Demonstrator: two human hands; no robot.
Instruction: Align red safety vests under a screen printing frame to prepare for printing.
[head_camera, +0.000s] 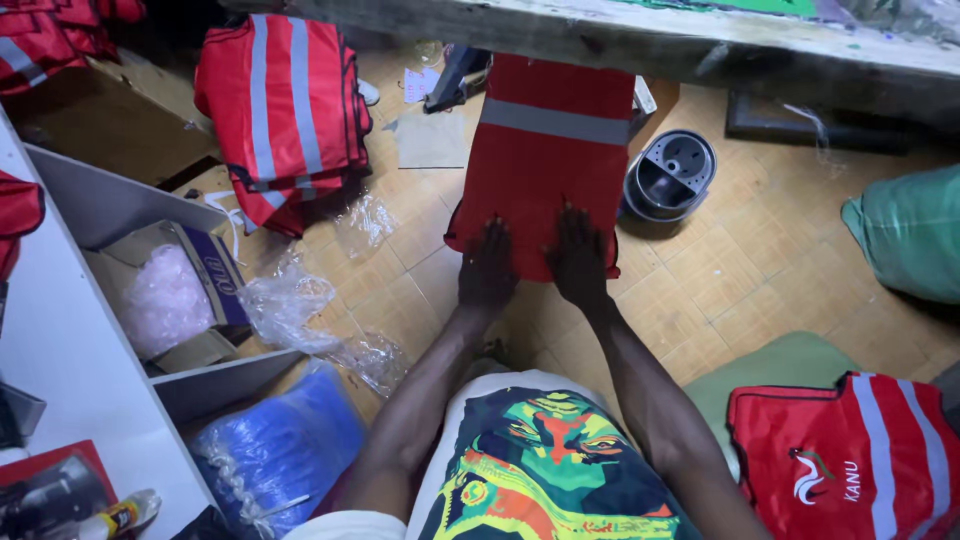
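Note:
A folded red vest with a grey reflective stripe (545, 150) lies on the tiled floor in front of me, its far end under a wooden table edge (640, 45). My left hand (487, 268) and my right hand (580, 255) press flat on its near end, side by side, fingers spread on the red cloth. Neither hand grips it.
A stack of folded red vests (285, 110) lies at the far left. Another red vest (850, 460) lies on a green cushion at the near right. A grey round metal part (668, 175), clear plastic wrap (300, 310), a cardboard box (180, 295) and a blue plastic bundle (280, 445) surround me.

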